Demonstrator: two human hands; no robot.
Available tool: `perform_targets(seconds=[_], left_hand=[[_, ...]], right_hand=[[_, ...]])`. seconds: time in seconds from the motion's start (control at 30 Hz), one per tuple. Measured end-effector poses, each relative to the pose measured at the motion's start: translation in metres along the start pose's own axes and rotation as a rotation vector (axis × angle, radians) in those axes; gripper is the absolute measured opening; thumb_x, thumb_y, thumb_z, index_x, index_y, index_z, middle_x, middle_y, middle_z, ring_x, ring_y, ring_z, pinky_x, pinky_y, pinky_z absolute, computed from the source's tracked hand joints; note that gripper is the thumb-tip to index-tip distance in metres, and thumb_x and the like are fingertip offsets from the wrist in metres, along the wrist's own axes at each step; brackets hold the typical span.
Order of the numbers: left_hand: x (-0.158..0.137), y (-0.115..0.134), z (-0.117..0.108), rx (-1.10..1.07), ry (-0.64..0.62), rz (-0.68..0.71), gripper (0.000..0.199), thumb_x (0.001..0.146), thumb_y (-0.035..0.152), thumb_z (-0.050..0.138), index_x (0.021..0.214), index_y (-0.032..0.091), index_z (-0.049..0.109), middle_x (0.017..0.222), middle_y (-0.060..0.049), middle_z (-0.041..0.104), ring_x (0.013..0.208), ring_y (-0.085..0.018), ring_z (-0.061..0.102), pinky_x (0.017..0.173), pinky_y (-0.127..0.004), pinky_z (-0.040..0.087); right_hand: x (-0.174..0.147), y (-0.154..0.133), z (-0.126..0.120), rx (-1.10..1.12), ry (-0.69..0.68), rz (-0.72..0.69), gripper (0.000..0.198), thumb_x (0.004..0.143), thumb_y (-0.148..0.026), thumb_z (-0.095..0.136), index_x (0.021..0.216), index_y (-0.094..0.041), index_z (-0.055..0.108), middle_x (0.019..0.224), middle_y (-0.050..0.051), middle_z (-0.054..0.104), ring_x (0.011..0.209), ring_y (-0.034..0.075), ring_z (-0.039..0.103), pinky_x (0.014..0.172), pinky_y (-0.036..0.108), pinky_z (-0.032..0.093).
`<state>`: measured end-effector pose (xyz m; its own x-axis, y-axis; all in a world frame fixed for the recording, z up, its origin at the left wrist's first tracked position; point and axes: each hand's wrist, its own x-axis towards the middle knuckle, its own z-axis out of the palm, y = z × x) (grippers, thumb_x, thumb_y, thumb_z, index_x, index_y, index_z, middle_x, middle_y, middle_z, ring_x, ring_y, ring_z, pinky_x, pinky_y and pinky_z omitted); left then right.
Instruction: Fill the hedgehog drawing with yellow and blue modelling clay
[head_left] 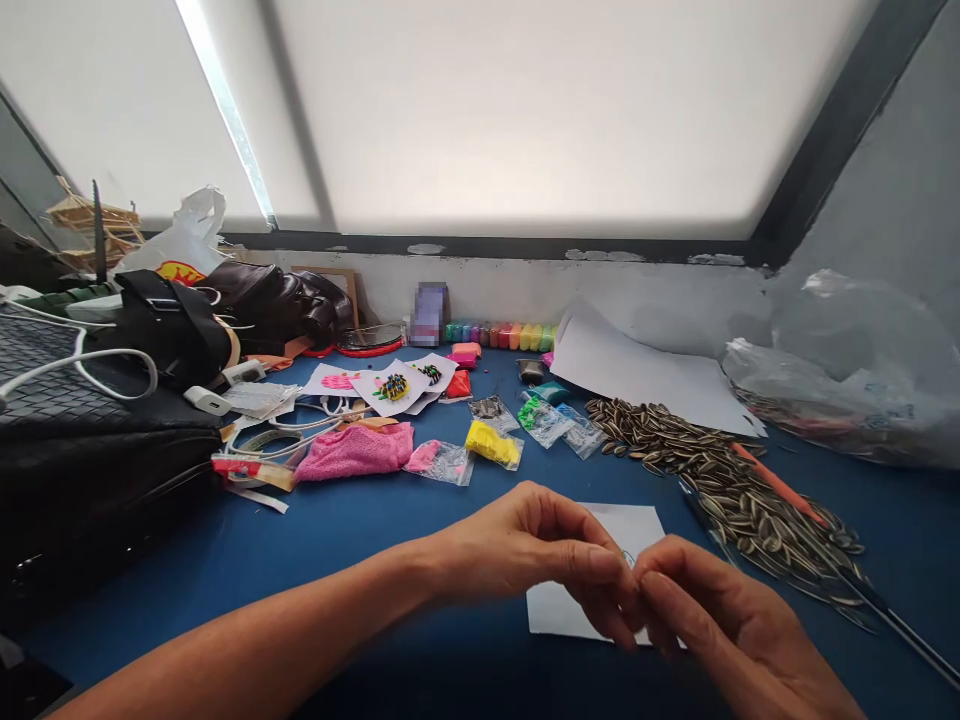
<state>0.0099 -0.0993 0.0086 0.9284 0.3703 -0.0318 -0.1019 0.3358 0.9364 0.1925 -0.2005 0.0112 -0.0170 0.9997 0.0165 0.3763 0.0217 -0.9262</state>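
Observation:
My left hand point(547, 545) and my right hand point(720, 610) meet fingertip to fingertip above a white sheet of paper point(555, 608). Both are closed in a pinch, thumbs against fingers. Whatever lies between the fingertips is hidden or too small to make out. A bit of a green drawn line point(628, 557) shows on the paper between the hands. Just beyond my hands lie small clear bags of modelling clay: a yellow one point(491, 443), a pink one point(427, 457) and a green one point(538, 416). To the right spreads a heap of striped sunflower seeds point(720, 490).
An orange stick point(780, 485) and a dark thin tool point(892, 625) lie by the seeds. Finished clay pictures on paper point(394, 388), a pink cloth point(356, 450) and white cables are on the left, beside a black bag point(97, 460). White sheets point(637, 365) and a plastic bag point(847, 370) stand behind.

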Motion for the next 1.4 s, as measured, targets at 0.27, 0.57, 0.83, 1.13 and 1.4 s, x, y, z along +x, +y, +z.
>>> perform_targets(seconds=[0.27, 0.57, 0.83, 1.13, 1.4], left_hand=[[0.001, 0.001, -0.001, 0.131, 0.022, 0.017, 0.036, 0.09, 0.046, 0.064, 0.102, 0.013, 0.071, 0.091, -0.007, 0.07, 0.084, -0.018, 0.071, 0.094, -0.036, 0.05], [0.002, 0.0, 0.003, 0.173, 0.025, -0.038, 0.028, 0.085, 0.034, 0.068, 0.105, 0.015, 0.074, 0.098, -0.008, 0.072, 0.089, -0.019, 0.071, 0.096, -0.036, 0.051], [0.002, 0.0, -0.003, 0.04, 0.086, -0.003, 0.025, 0.083, 0.031, 0.074, 0.102, 0.015, 0.075, 0.098, -0.007, 0.073, 0.084, -0.016, 0.072, 0.091, -0.034, 0.054], [-0.001, -0.005, -0.001, 0.053, 0.019, -0.026, 0.024, 0.087, 0.025, 0.068, 0.108, 0.015, 0.074, 0.098, -0.008, 0.074, 0.088, -0.017, 0.072, 0.093, -0.033, 0.053], [-0.001, -0.002, 0.008, 0.235, 0.054, -0.014, 0.036, 0.085, 0.015, 0.065, 0.121, 0.015, 0.067, 0.113, -0.011, 0.07, 0.089, -0.015, 0.07, 0.087, -0.031, 0.052]], right_hand=[[0.003, 0.003, 0.0, -0.017, 0.173, -0.064, 0.032, 0.08, -0.059, 0.065, 0.092, -0.032, 0.077, 0.091, 0.004, 0.07, 0.078, 0.021, 0.063, 0.067, 0.026, 0.055], [0.009, 0.003, -0.012, -0.012, 0.121, -0.086, 0.028, 0.079, -0.053, 0.07, 0.071, -0.027, 0.072, 0.073, 0.001, 0.06, 0.069, 0.017, 0.058, 0.063, 0.025, 0.05], [0.004, 0.005, -0.012, -0.067, 0.141, -0.027, 0.03, 0.087, -0.055, 0.06, 0.085, -0.029, 0.074, 0.073, 0.0, 0.064, 0.063, 0.015, 0.053, 0.06, 0.024, 0.047], [0.01, 0.003, -0.024, -0.103, -0.139, -0.017, 0.033, 0.088, -0.052, 0.059, 0.075, -0.025, 0.072, 0.07, 0.0, 0.062, 0.063, 0.014, 0.053, 0.059, 0.023, 0.044], [0.005, 0.005, -0.01, -0.321, 0.157, -0.119, 0.036, 0.094, -0.046, 0.047, 0.068, -0.024, 0.056, 0.064, -0.003, 0.051, 0.056, 0.013, 0.046, 0.053, 0.025, 0.037]])
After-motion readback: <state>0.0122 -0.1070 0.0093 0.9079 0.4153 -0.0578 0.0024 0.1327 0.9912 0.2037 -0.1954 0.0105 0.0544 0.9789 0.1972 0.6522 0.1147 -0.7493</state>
